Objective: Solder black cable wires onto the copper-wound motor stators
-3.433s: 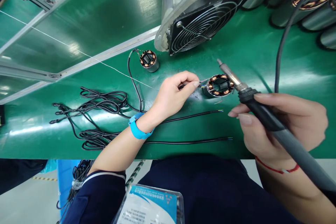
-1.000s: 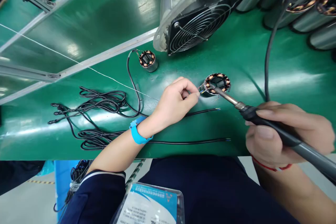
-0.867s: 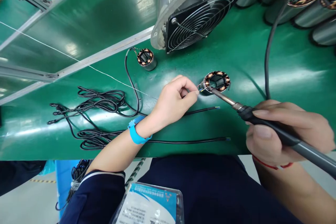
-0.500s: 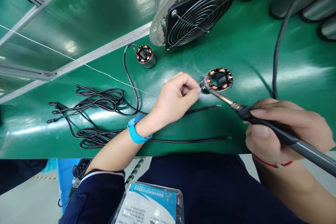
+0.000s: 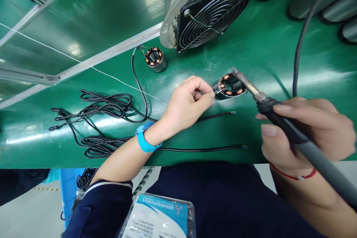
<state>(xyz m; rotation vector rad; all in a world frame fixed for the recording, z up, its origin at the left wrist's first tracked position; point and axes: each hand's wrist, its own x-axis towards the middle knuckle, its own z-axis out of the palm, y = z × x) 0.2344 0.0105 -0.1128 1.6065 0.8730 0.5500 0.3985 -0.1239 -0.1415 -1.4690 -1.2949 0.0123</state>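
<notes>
A stator with copper windings [image 5: 223, 92] stands upright on the bench, its ring facing up. At its left rim my left hand [image 5: 187, 105] is closed in a pinch on thin coloured wires [image 5: 216, 91]; the fingers hide most of them. A thin pale wire [image 5: 119, 80] slants in from the left and passes behind this hand. My right hand [image 5: 306, 130] is wrapped round the dark handle of a soldering iron [image 5: 252, 88]. The iron's tip is over the stator's far right rim, and I cannot tell whether it touches.
Another stator [image 5: 154, 60], with a black cable attached, stands farther back. Coiled black cables [image 5: 106, 106] lie at the left, and two stripped cable ends [image 5: 220, 115] point right near my left hand. A fan with a wire guard [image 5: 214, 20] and several more stators [image 5: 304, 5] stand behind.
The soldering iron has lifted from the stator's left rim and moved up and right, over its far right side. My left hand has barely moved and keeps its pinch.
</notes>
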